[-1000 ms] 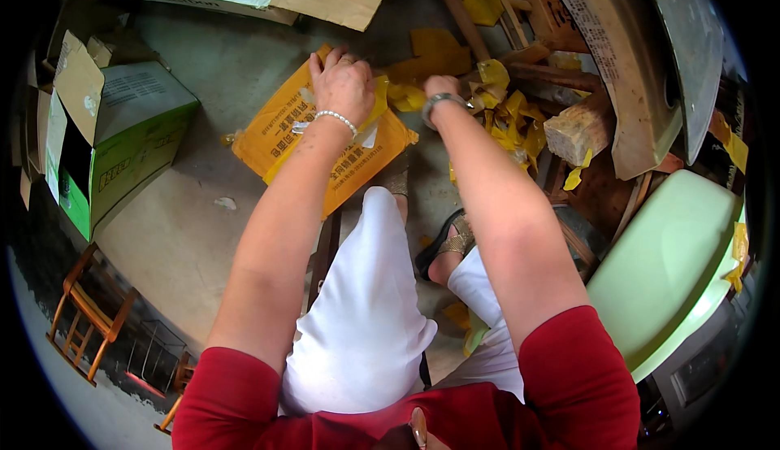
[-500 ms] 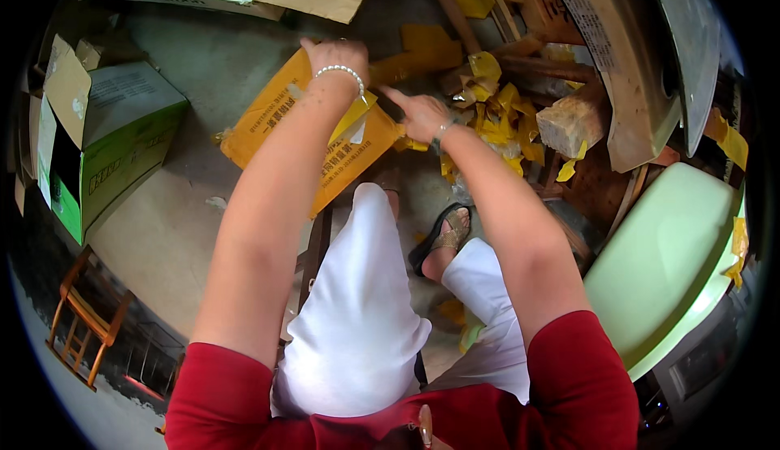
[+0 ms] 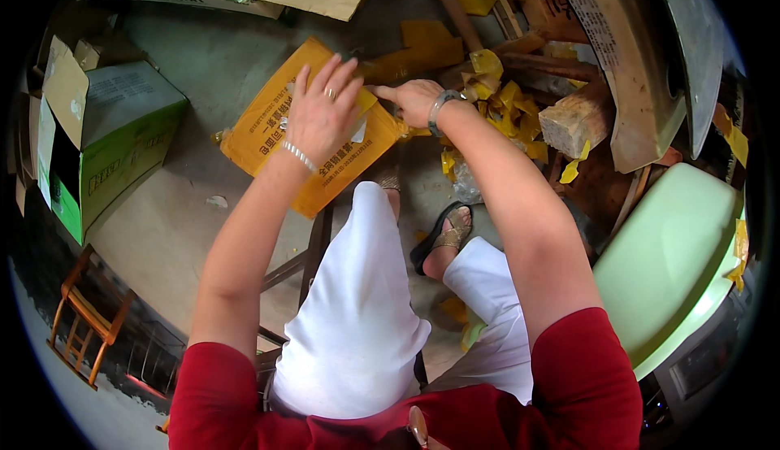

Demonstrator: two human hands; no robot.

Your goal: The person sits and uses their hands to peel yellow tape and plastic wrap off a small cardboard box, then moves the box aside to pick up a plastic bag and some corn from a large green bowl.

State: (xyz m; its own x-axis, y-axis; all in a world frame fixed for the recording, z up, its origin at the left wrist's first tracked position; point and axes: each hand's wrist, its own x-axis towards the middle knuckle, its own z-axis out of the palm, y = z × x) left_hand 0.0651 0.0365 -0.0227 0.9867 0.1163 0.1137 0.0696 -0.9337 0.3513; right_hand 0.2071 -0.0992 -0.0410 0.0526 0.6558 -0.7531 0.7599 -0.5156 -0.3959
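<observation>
Picking at the yellow tape [image 3: 367,100] seemed to be the step I had in hand. In the head view, the flat yellow package [image 3: 333,165] lay between ten and eleven o'clock from the centre. My left hand [image 3: 323,113], toward eleven, had its fingers spread above the package's face, too blurred to tell whether it touched. My right hand [image 3: 420,102], just past twelve, was half curled by the package's right corner, index finger toward the tape; I could not tell whether it pinched any. The next move, I judged, called for a firm hold on a loose tape end while the other palm steadied the package. Half a second earlier, my left hand had been bent over the package's top corner; it had since drawn back toward me and spread, while the package had hardly shifted.
</observation>
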